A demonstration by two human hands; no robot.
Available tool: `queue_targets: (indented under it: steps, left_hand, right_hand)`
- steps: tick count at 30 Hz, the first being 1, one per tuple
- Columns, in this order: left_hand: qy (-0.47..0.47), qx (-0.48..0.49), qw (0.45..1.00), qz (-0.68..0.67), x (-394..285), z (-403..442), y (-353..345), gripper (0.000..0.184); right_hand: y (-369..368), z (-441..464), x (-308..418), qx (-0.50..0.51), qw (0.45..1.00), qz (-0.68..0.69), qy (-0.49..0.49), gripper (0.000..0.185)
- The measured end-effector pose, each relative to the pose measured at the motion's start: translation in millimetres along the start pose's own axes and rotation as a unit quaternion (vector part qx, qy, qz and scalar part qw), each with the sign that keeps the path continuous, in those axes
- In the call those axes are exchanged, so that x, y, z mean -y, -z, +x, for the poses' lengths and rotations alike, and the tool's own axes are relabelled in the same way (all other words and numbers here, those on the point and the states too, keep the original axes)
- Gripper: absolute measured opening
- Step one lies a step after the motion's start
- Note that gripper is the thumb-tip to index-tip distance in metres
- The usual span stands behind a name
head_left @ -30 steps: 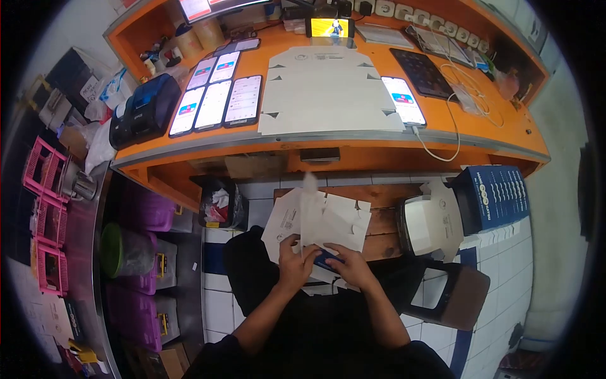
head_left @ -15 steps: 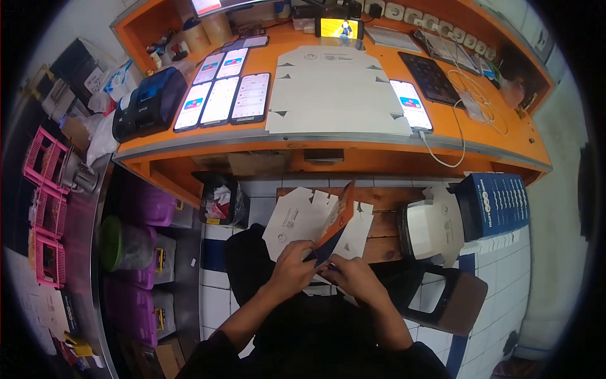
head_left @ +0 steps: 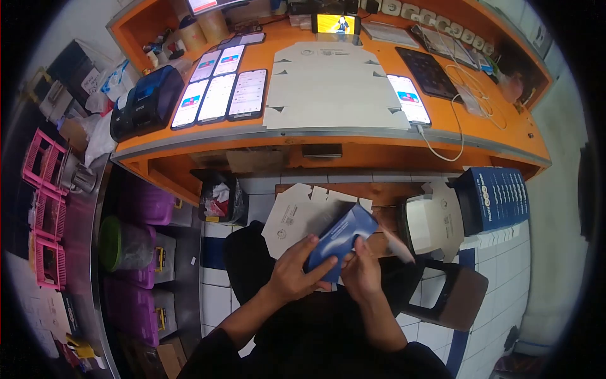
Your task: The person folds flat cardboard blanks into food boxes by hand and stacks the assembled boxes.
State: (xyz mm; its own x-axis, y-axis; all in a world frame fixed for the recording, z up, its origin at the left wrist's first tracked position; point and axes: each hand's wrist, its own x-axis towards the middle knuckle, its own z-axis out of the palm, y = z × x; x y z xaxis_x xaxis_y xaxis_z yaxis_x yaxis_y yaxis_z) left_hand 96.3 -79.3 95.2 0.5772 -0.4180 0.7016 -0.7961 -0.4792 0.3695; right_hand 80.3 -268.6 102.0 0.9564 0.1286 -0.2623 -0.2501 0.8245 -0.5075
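A blue printed cardboard carton, partly folded, is held tilted over my lap. My left hand grips its left lower side, with the fingers spread along the blue face. On the right edge, my right hand closes with the thumb pressed against the panel. A pale, motion-blurred flap sticks out to the right and seems to belong to the carton. Behind it lies a flat white die-cut cardboard sheet with small printed marks, partly covered by the carton.
Above is an orange counter with a stack of white carton blanks, several lit phones, a tablet and a black printer. Blue cartons stand at right beside an open white box. A bin sits left.
The carton has turned from nearly edge-on, with orange showing, to its blue face towards me. A flap now swings out right. My right hand has shifted up along the carton's right edge.
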Motion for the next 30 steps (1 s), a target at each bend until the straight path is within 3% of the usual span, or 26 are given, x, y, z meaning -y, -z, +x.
queue_targets:
  steps: [7, 10, 14, 16, 17, 18, 19, 23, 25, 26, 28, 29, 30]
  left_hand:
    - [0.081, -0.019, 0.993, 0.087, -6, 10, -9, 0.047]
    - [0.102, -0.005, 0.993, 0.06, -10, 8, -12, 0.05]
    - [0.116, 0.027, 0.992, 0.03, -19, 4, -8, 0.053]
    - [0.175, 0.051, 0.958, -0.219, -18, -1, 2, 0.087]
    - [0.178, 0.053, 0.958, -0.219, -16, 1, 6, 0.087]
    - [0.155, 0.052, 0.96, -0.228, -14, 10, 12, 0.103]
    - [0.131, 0.05, 0.962, -0.236, -11, 15, 16, 0.12]
    - [0.131, 0.147, 0.951, -0.24, 9, 4, 16, 0.133]
    - [0.281, 0.231, 0.873, -0.326, 3, -9, 5, 0.124]
    - [0.282, 0.226, 0.875, -0.322, 1, -17, -3, 0.124]
    - [0.362, 0.151, 0.763, -0.514, 0, -37, -23, 0.104]
    - [0.361, 0.156, 0.76, -0.517, 8, -59, -31, 0.104]
    - [0.492, 0.133, 0.613, -0.604, 21, -86, -41, 0.087]
  right_hand:
    - [-14, -8, -27, 0.016, 0.999, -0.048, -0.009, 0.027]
    - [-2, -7, -35, 0.031, 0.997, -0.074, 0.015, 0.035]
    - [8, -9, -19, -0.034, 0.971, -0.233, 0.034, 0.032]
    - [5, -9, -7, -0.039, 0.955, -0.292, 0.033, 0.032]
    - [1, -7, -4, -0.016, 0.974, -0.226, 0.03, 0.03]
    - [0, -9, -1, 0.007, 0.987, -0.159, 0.026, 0.028]
    - [2, -13, 2, 0.038, 0.991, -0.119, -0.038, 0.029]
    - [5, -19, 4, 0.024, 0.996, -0.069, -0.055, 0.033]
    - [-8, -10, 20, 0.002, 1.0, 0.014, -0.023, 0.042]
    - [-13, -5, 27, -0.028, 0.999, 0.024, -0.015, 0.044]
    - [16, 7, 12, -0.012, 1.0, 0.004, -0.022, 0.05]
    - [36, 11, -5, 0.044, 0.982, -0.182, 0.027, 0.056]
    - [46, 11, -12, 0.097, 0.924, -0.363, 0.072, 0.062]
